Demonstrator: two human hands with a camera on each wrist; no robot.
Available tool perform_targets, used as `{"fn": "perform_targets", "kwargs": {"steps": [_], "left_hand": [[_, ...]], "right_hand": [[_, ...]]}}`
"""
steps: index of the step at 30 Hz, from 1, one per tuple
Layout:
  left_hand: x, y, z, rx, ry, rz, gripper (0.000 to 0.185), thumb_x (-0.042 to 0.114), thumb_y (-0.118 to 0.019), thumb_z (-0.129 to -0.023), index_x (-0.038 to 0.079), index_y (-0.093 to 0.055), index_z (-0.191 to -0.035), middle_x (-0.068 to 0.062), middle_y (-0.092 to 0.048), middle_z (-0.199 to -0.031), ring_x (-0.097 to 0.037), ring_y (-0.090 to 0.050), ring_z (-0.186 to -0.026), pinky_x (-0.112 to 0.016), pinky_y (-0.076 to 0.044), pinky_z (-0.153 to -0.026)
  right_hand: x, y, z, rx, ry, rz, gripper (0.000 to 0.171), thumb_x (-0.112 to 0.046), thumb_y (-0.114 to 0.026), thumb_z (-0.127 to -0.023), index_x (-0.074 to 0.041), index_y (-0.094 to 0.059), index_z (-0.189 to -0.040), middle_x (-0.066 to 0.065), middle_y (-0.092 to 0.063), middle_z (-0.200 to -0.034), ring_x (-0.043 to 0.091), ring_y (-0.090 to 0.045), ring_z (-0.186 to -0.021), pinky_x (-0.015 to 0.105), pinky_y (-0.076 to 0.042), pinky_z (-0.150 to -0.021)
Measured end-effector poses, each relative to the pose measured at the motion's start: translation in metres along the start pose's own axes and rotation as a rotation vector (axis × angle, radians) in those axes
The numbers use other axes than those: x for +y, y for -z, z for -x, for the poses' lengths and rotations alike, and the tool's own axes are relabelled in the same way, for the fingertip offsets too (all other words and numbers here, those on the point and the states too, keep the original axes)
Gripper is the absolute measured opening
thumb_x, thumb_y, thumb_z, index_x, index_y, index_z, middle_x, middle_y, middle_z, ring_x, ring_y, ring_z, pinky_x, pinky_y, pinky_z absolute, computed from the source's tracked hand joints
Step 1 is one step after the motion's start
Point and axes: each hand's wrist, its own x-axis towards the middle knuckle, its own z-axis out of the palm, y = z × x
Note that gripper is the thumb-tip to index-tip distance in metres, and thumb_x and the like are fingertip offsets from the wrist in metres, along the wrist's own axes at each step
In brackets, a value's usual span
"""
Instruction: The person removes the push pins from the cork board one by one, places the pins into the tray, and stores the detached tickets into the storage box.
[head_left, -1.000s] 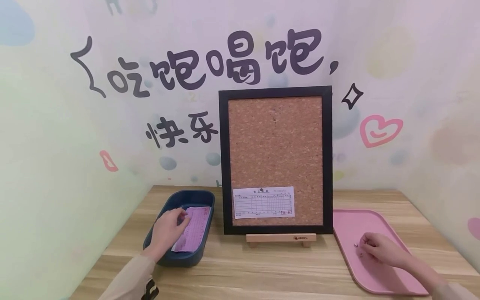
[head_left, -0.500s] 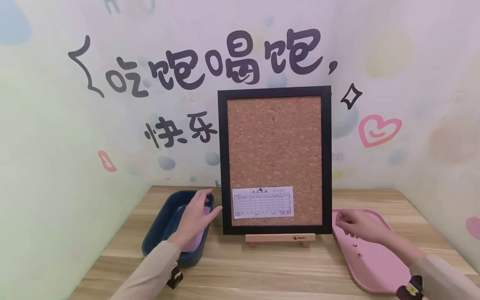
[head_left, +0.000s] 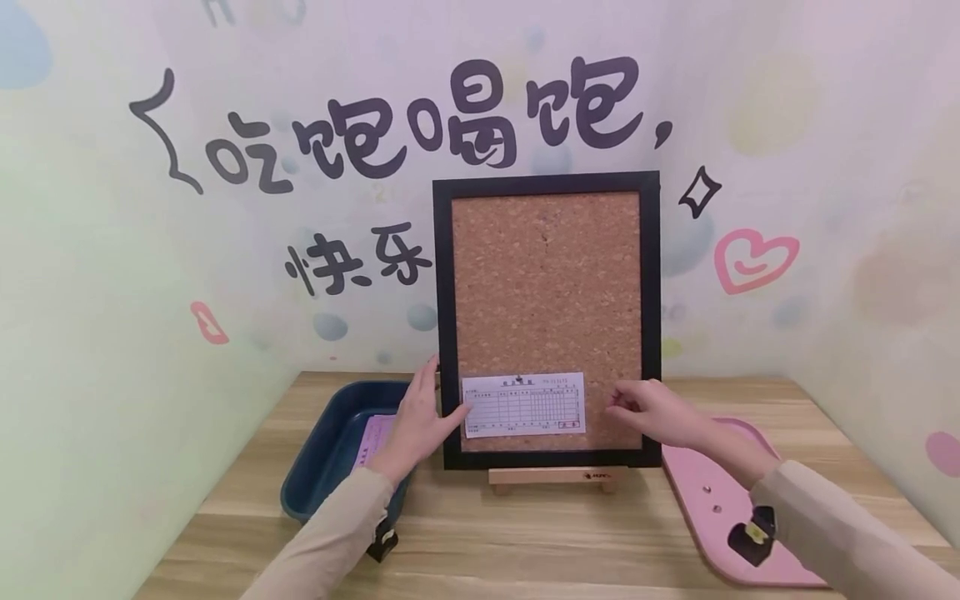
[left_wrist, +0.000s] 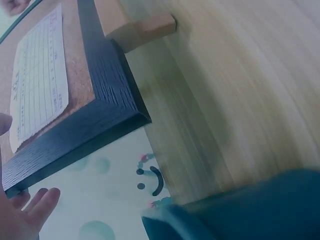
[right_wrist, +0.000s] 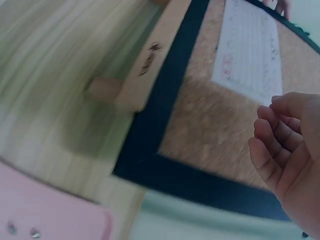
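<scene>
The cork board (head_left: 547,308) stands upright on a wooden stand (head_left: 550,477) on the counter (head_left: 525,533). The left hand (head_left: 422,417), fingers straight, touches the board's left frame and the pinned white slip (head_left: 523,404). The right hand (head_left: 648,410), fingers curled, hovers before the cork; whether it pinches anything cannot be determined.

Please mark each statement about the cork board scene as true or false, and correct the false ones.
1. A white form is pinned low on the cork board. True.
2. The left hand is at the board's left frame edge. True.
3. The right hand rests on the pink tray. False: it is raised in front of the board's lower right.
4. The blue bin holds a green sheet. False: a pink sheet.
5. The board stands on a wooden easel. True.
</scene>
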Motion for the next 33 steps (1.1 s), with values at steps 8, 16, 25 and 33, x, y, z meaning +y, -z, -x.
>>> {"fn": "perform_targets", "kwargs": {"steps": [8,16,25,33], "left_hand": [[0.001,-0.008,-0.005,0.084,-0.004,-0.003,0.085,0.031,-0.072,-0.076,0.0,-0.025,-0.139,-0.021,-0.039,-0.135,-0.033,-0.043,-0.12,-0.046,-0.036,-0.097],[0.002,-0.013,-0.005,0.122,-0.017,-0.011,0.087,0.03,-0.074,-0.074,-0.001,-0.024,-0.138,-0.022,-0.039,-0.134,-0.034,-0.043,-0.119,-0.046,-0.037,-0.096],[-0.002,-0.019,-0.004,0.148,-0.022,-0.015,0.088,0.031,-0.074,-0.073,0.0,-0.024,-0.139,-0.021,-0.042,-0.13,-0.034,-0.047,-0.114,-0.045,-0.04,-0.094],[-0.004,-0.019,-0.004,0.122,-0.027,-0.034,0.091,0.031,-0.074,-0.073,-0.001,-0.022,-0.14,-0.022,-0.038,-0.135,-0.034,-0.044,-0.117,-0.046,-0.038,-0.096]], "right_hand": [[-0.026,-0.004,-0.032,0.028,0.025,0.038,0.004,-0.009,-0.062,-0.084,-0.009,-0.059,-0.082,-0.007,-0.05,-0.062,0.006,-0.042,-0.055,0.021,-0.037,-0.048],[-0.036,-0.011,-0.055,0.046,0.01,0.02,0.005,-0.012,-0.064,-0.084,-0.008,-0.061,-0.085,-0.005,-0.056,-0.065,0.008,-0.047,-0.058,0.022,-0.041,-0.052],[-0.045,-0.023,-0.07,0.079,0.005,0.013,0.007,-0.013,-0.063,-0.084,-0.008,-0.061,-0.088,-0.004,-0.059,-0.07,0.008,-0.049,-0.06,0.023,-0.042,-0.054],[-0.044,-0.032,-0.077,0.117,-0.008,0.034,0.007,-0.016,-0.064,-0.083,-0.01,-0.061,-0.086,-0.005,-0.06,-0.071,0.007,-0.05,-0.059,0.023,-0.043,-0.053]]}}
